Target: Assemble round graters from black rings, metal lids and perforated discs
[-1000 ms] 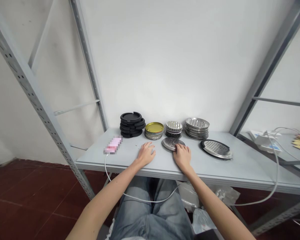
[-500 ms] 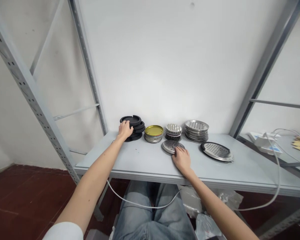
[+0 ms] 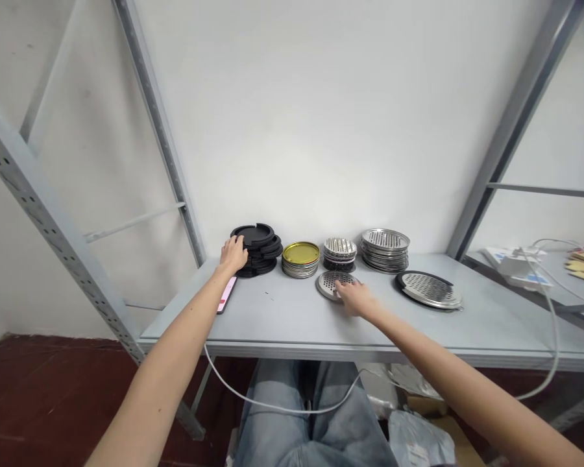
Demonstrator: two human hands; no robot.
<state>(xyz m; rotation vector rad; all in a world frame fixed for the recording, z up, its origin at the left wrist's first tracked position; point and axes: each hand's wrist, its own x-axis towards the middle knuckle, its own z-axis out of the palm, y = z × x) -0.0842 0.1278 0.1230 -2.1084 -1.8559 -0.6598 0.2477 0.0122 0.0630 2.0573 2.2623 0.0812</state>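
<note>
Gold lids (image 3: 300,251): one stack, the landmark, standing on the grey table (image 3: 272,321).
Black rings (image 3: 265,250): one uneven stack, just left of the gold lids.
Silver discs: two stacks right of the gold lids, the small stack (image 3: 339,250) just beside them, the wide stack (image 3: 385,248) beyond.
Loose grater (image 3: 329,283): one, lying in front and right of the gold lids.
Black-rimmed grater (image 3: 431,289): one, lying well to their right.
Left hand (image 3: 233,254): left of the gold lids, bent fingers against the black rings; cannot tell whether clamped.
Right hand (image 3: 353,296): blurred, at the loose grater's near-right edge, covering it; cannot tell its grip.
Phone (image 3: 228,295): one, left and nearer than the gold lids, partly behind the left arm.
White cable (image 3: 296,411): below the gold lids, across the lap.
</note>
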